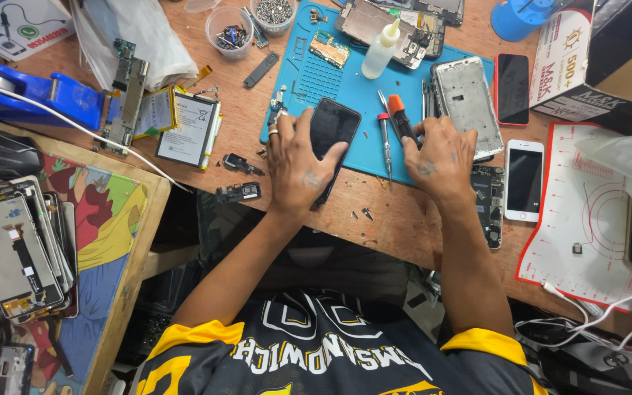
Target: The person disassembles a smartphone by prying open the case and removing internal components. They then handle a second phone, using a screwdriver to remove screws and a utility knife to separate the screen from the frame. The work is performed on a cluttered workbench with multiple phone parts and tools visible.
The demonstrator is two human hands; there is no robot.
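Left hand [298, 164] grips black phone [330, 132] | white box [572, 66] upper right

Phone [332, 135] under left hand [298, 164]: glossy black glass. Screwdriver [401, 117] at right hand [442, 153]: orange and black plastic grip. Work mat [345, 80]: matt blue rubber, moulded ridges. Table [396, 216]: bare brown wood, scuffed. Phone frame [467, 102] at mat's right edge: dull silver metal. Glue bottle [380, 53]: translucent white plastic.

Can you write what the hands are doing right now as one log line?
left hand: holds black phone | right hand: grips orange-tipped tool | under them: blue mat | nearby: red-handled screwdriver
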